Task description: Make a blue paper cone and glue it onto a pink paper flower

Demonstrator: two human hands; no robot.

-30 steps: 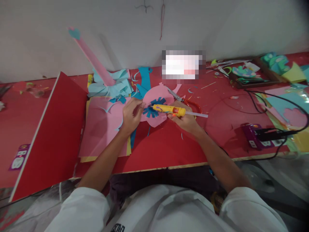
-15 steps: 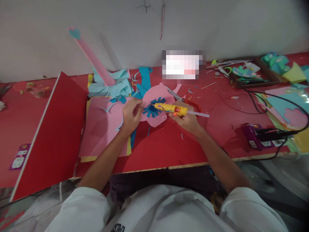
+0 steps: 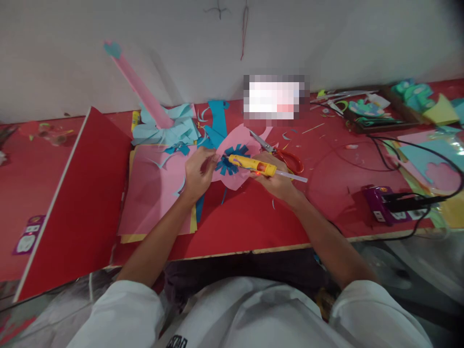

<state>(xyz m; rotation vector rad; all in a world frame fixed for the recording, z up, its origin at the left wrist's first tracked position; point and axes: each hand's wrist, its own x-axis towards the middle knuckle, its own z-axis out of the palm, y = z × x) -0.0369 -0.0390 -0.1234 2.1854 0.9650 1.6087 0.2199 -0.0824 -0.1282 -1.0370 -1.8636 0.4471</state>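
Observation:
My right hand [image 3: 277, 181] is closed round a yellow glue gun [image 3: 253, 166], its nozzle pointing left at blue fringed paper pieces [image 3: 227, 164] that lie on a round pink paper cut-out [image 3: 237, 142]. A clear glue stick pokes out of the gun's back end. My left hand [image 3: 197, 173] pinches the left edge of the pink cut-out beside the blue fringe, fingers pressed together.
Red-handled scissors [image 3: 286, 157] lie just behind my right hand. Pink and yellow paper sheets [image 3: 152, 193] lie left of my left hand, light blue scraps [image 3: 170, 128] behind them. A red board [image 3: 78, 203] leans at the left. A purple power strip [image 3: 380, 205] with black cables sits right.
The glue gun has tilted and slid slightly left over the blue fringe. The pink cut-out has turned a little under my left hand's fingers.

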